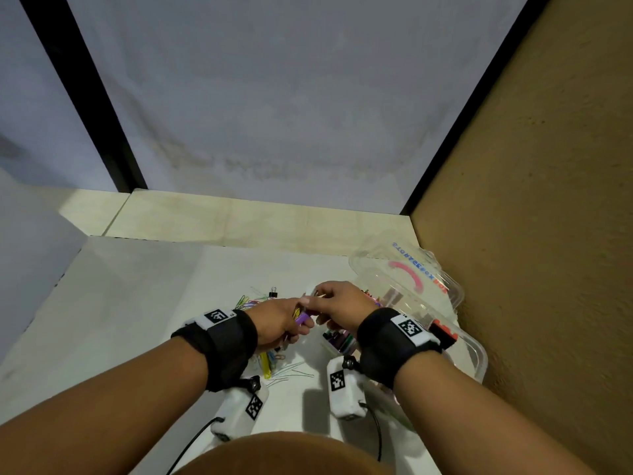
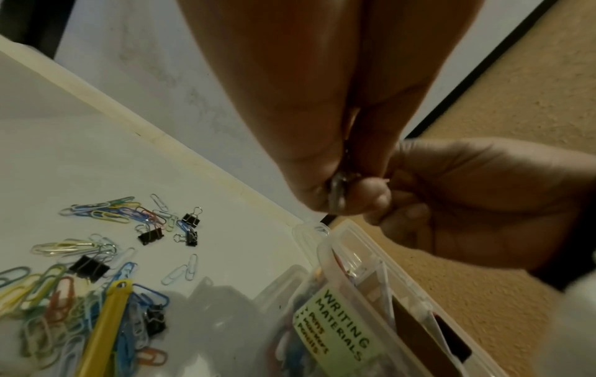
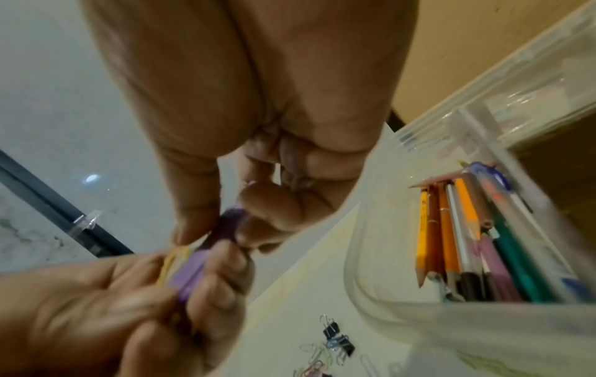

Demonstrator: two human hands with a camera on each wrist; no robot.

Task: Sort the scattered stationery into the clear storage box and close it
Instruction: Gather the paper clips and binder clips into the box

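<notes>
Above the white table [image 1: 144,303], a purple marker [image 3: 206,252] is gripped by curled left hand [image 1: 277,320] fingers and pinched by right hand [image 1: 342,303] fingertips.

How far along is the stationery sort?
Partway. Done: pens and pencils sit in the clear storage box. In hand: left hand and right hand both grip a purple item. Left: paper clips, binder clips, lid still open.
</notes>
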